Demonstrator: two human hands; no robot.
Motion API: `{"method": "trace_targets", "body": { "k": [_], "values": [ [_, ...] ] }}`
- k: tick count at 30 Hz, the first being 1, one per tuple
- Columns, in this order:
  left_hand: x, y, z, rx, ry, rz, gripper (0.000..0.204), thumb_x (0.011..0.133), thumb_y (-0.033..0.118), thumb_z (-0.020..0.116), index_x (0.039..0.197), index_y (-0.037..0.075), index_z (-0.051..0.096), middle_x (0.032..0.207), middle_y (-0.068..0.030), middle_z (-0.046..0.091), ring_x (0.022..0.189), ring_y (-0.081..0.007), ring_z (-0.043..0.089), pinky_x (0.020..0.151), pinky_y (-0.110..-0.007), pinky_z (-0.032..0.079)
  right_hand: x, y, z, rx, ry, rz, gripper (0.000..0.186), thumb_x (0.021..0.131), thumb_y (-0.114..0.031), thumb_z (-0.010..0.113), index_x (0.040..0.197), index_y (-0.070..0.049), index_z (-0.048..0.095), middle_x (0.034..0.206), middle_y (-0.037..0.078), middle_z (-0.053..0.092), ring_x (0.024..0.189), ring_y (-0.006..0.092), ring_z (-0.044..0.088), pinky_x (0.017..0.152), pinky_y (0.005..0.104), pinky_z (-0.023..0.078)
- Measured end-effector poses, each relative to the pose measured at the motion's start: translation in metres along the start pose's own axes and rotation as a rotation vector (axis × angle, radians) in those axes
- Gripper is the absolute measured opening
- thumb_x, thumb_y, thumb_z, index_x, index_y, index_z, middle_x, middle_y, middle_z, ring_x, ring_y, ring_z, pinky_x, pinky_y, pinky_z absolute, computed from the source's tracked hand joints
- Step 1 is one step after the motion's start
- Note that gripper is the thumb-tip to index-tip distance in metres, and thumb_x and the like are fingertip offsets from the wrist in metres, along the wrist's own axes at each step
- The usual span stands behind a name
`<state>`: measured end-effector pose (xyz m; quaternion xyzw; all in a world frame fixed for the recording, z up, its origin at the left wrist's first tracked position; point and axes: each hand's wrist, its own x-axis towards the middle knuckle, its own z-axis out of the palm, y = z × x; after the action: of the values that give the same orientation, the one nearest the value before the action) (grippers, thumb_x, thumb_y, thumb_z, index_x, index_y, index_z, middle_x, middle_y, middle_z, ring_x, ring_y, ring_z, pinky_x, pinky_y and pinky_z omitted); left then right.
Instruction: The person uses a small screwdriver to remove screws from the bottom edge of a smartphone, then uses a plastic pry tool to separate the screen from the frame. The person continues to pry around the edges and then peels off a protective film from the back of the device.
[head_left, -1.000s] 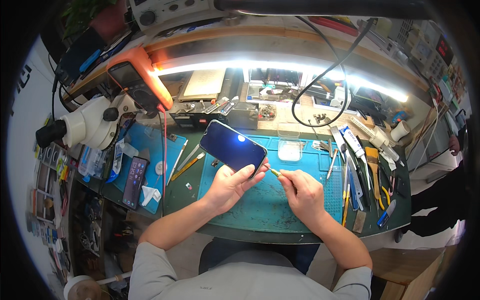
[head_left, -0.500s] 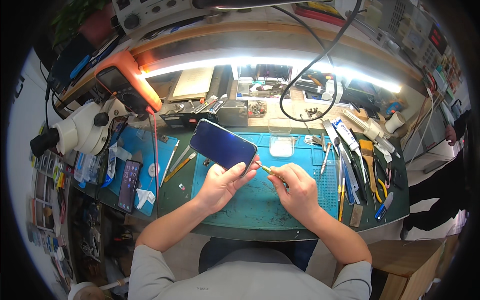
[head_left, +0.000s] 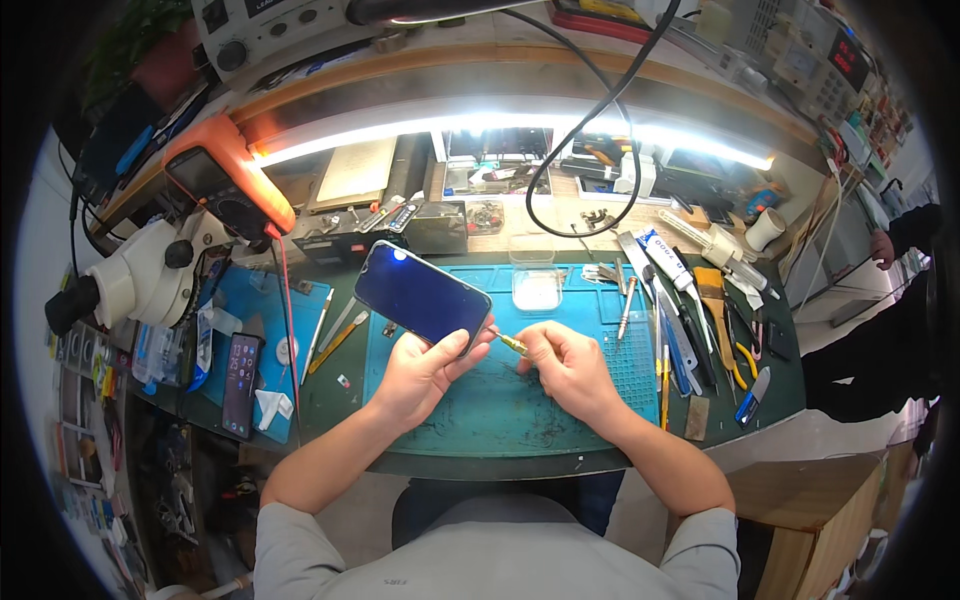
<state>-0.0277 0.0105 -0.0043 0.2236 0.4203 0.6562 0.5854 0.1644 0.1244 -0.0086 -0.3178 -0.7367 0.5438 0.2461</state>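
My left hand (head_left: pixel 425 372) grips a smartphone (head_left: pixel 420 298) with a dark screen, tilted above the blue work mat (head_left: pixel 470 425). The thumb lies along its lower edge, with the fingers behind it. In my right hand (head_left: pixel 568 368) is a small screwdriver (head_left: pixel 514 345) with a yellow-green handle, held in closed fingers. Its tip points at the phone's bottom edge, near my left fingertips; whether it touches is too small to tell. Behind the hands stands a small clear plastic box (head_left: pixel 537 290).
To the right lie tweezers, a glue tube (head_left: pixel 664 254), a brush (head_left: pixel 710 300), yellow-handled pliers (head_left: pixel 746 365) and a knife (head_left: pixel 752 397). At left are a lit phone (head_left: pixel 241 385), a microscope (head_left: pixel 140 275) and an orange multimeter (head_left: pixel 225 180). Another person (head_left: pixel 870 340) stands at far right.
The whole view has shifted, so the bench appears further left. My right hand has changed its hold on the screwdriver, and more of the handle shows. The phone stays in my left hand.
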Motion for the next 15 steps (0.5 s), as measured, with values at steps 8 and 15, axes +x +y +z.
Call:
{"method": "trace_targets", "body": {
  "k": [8,15],
  "values": [
    [-0.0010,0.0003,0.0012,0.023,0.002,-0.006,0.035,0.104,0.010,0.058,0.136,-0.005,0.056,0.135,-0.0153,0.063,0.123,-0.0206,0.064,0.105,-0.030,0.056,-0.0013,0.0036,-0.0010,0.006,-0.023,-0.001,0.020,0.101,-0.020,0.067,0.097,-0.001,0.071,0.075,0.000,0.067,0.064,0.0052,0.053,0.060,0.0246,0.043],
    [-0.0005,-0.0013,-0.0010,0.018,0.012,0.004,0.035,0.105,0.008,0.056,0.136,-0.007,0.056,0.135,-0.0162,0.063,0.124,-0.0226,0.063,0.106,-0.032,0.056,-0.0015,0.0028,-0.0003,-0.059,0.026,-0.149,0.020,0.094,-0.018,0.076,0.100,0.000,0.071,0.085,0.002,0.069,0.074,0.0058,0.056,0.066,0.0240,0.046]
  ]
}}
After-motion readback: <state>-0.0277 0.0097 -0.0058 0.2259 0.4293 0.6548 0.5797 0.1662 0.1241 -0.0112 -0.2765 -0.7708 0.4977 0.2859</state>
